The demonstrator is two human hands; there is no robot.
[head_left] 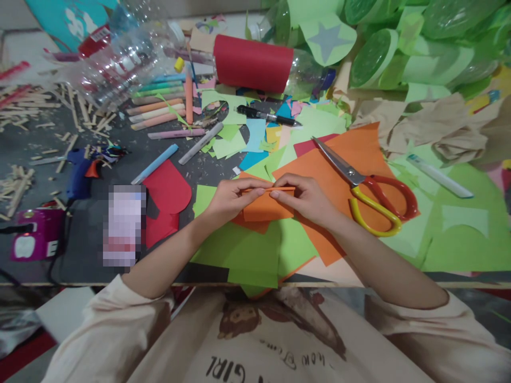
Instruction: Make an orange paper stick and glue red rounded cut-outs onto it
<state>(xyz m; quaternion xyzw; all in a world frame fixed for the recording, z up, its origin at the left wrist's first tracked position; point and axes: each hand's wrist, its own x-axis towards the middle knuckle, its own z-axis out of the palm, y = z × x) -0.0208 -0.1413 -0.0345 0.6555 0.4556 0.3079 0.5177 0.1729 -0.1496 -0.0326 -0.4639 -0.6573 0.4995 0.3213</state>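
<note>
Between my two hands is a small piece of orange paper [268,208] with a narrow fold along its far edge. My left hand [233,198] pinches the left part of that fold between thumb and fingers. On the right part, my right hand [300,196] grips it the same way, the thumbs close together. Beneath lie green paper sheets [239,255] and a larger orange sheet [323,175]. Scissors [367,186] with one red and one yellow handle rest on the large orange sheet, right of my right hand. Red paper cutouts [167,189] lie left of my left hand.
A phone [123,226], a blue glue gun [80,173] and a purple box [38,234] are at the left. Markers [159,106], a black pen [267,115] and paper scraps lie ahead. Plastic bottles [120,64], a red-wrapped bottle [253,63] and green-wrapped bottles [435,66] line the back.
</note>
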